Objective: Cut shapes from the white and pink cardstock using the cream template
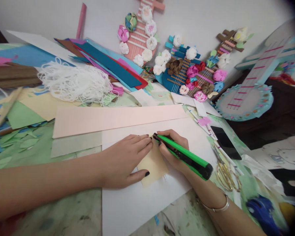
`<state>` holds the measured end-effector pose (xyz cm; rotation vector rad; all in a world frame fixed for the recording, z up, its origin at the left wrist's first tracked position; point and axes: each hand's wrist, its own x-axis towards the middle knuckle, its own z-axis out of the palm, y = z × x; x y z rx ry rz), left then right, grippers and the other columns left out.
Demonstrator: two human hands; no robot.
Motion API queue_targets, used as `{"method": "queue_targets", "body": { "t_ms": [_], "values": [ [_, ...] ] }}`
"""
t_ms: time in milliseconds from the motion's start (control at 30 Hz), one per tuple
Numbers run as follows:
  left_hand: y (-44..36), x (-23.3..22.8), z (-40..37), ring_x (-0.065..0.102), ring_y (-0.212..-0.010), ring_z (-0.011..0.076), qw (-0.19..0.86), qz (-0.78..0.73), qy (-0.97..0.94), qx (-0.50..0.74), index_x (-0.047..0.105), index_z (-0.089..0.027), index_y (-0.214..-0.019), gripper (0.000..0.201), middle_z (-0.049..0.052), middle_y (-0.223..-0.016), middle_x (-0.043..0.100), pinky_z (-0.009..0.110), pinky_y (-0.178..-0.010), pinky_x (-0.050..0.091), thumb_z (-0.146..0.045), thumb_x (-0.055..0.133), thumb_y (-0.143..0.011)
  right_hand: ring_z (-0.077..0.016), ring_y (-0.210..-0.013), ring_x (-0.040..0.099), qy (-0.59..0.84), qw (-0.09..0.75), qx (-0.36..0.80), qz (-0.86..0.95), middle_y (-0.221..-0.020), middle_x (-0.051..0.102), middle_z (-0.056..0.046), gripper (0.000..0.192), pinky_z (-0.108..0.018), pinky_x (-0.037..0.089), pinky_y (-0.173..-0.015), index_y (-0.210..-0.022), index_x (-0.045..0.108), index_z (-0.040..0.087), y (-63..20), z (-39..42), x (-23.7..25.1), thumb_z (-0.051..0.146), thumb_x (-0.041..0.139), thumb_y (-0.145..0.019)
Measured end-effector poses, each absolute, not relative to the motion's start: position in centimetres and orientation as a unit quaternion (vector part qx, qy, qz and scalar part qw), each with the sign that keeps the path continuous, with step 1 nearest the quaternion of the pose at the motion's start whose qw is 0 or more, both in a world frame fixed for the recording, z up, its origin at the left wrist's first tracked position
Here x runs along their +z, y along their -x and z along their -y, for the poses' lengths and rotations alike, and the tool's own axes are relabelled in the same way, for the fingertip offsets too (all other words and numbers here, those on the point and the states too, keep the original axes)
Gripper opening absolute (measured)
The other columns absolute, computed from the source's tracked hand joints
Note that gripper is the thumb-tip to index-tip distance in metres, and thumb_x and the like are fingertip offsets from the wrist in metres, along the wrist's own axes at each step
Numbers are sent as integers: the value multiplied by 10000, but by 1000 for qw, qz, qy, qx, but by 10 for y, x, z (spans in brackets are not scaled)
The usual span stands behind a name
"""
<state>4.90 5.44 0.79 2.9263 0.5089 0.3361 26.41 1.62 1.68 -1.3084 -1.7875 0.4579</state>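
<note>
My left hand (124, 160) lies flat, fingers spread, pressing a small cream paper piece (154, 165) onto a large white sheet (142, 203). My right hand (173, 149) grips a green and black utility knife (184, 155), its tip at the far edge of the cream piece, close to my left fingertips. A silver bangle (215, 207) circles my right wrist.
A long pink paper strip (113, 118) lies beyond the white sheet. A tangle of white cord (76, 82) and coloured paper sheets (108, 62) sit at the back left. Paper guitars with flowers (182, 70) lean against the wall. Gold scissors (226, 175) and a black phone (225, 141) lie to the right.
</note>
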Motion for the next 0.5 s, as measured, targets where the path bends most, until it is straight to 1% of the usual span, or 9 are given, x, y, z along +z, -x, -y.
{"method": "queue_targets", "body": {
  "t_ms": [133, 267, 400, 500],
  "values": [
    [-49, 9, -54, 411, -1336, 376, 78, -168, -976, 114, 423, 17, -1415, 660, 248, -1447, 438, 498, -1103, 325, -440, 427, -938, -132, -700, 670, 517, 425, 173, 723, -863, 725, -21, 235, -243, 528, -656, -998, 633, 191, -265, -16, 16, 142, 592, -773],
    [-49, 10, -54, 398, -1351, 373, 80, -168, -976, 113, 415, 27, -1419, 677, 251, -1449, 435, 496, -1109, 319, -449, 421, -938, -142, -724, 675, 518, 422, 182, 721, -873, 726, -25, 238, -250, 520, -658, -1002, 631, 191, -265, -16, 16, 147, 594, -771],
    [-49, 9, -55, 393, -1355, 378, 80, -168, -976, 113, 407, 32, -1424, 689, 252, -1456, 428, 496, -1111, 317, -453, 423, -935, -130, -657, 654, 524, 421, 170, 721, -824, 715, -15, 237, -243, 505, -616, -987, 634, 186, -264, -15, 17, 140, 594, -757],
    [-50, 10, -55, 388, -1361, 373, 82, -168, -976, 112, 407, 28, -1427, 690, 251, -1465, 418, 490, -1118, 309, -454, 425, -933, -122, -639, 646, 524, 424, 170, 719, -822, 714, -13, 232, -241, 503, -612, -979, 632, 184, -263, -15, 18, 139, 591, -754]
  ]
}}
